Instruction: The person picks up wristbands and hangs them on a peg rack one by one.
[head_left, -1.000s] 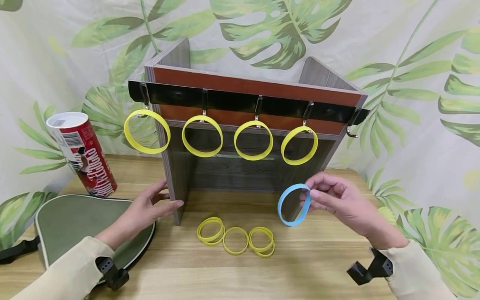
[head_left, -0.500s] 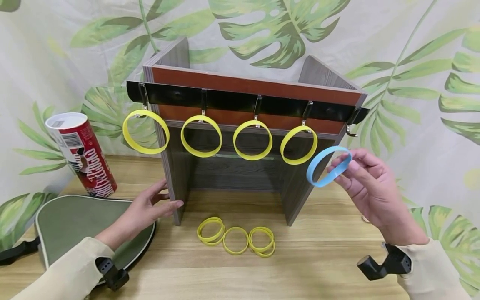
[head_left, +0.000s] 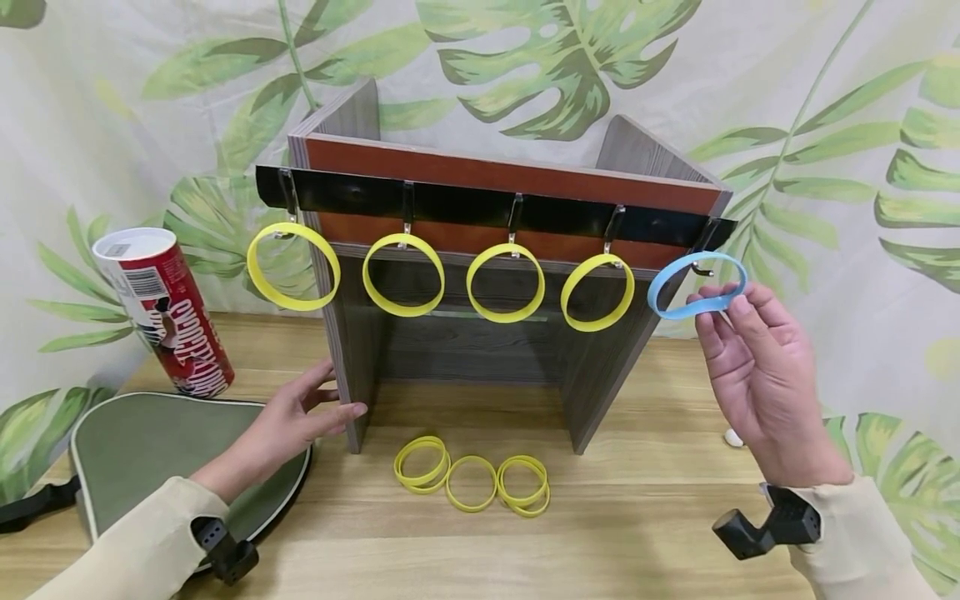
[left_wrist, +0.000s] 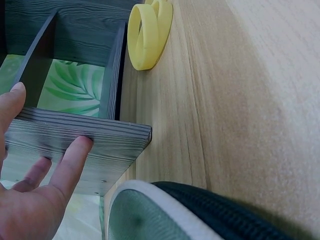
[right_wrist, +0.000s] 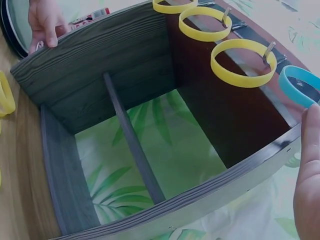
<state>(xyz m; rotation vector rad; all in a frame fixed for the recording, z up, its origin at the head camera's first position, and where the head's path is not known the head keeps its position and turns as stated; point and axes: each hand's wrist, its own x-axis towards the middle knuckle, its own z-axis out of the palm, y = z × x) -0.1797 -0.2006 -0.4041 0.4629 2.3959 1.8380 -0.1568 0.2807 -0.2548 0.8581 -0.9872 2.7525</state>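
Observation:
My right hand (head_left: 761, 379) pinches a blue silicone wristband (head_left: 678, 313) between thumb and fingers. The band is at the rightmost hook (head_left: 702, 271) of a black hook rail (head_left: 465, 204); the hook's tip shows within the loop, but whether it passes through I cannot tell. Each of the other hooks carries a yellow wristband (head_left: 506, 317). My left hand (head_left: 303, 408) grips the left side panel (left_wrist: 107, 135) of a grey wooden shelf (head_left: 352, 333), thumb at its front edge and fingers against the outer face. In the right wrist view, the blue band (right_wrist: 295, 94) meets my fingertip.
Several yellow wristbands (head_left: 471, 507) lie on the wooden table (head_left: 480, 558) before the shelf. A green bag (head_left: 150, 442) lies beneath my left forearm, with a red can (head_left: 176, 317) behind it. A small white object (head_left: 733, 438) sits beside my right wrist. Leaf-patterned cloth (head_left: 825, 125) hangs behind.
My right hand has carried the blue wristband up and to the right, from low beside the shelf's right panel to the end hook. The left hand has stayed on the panel.

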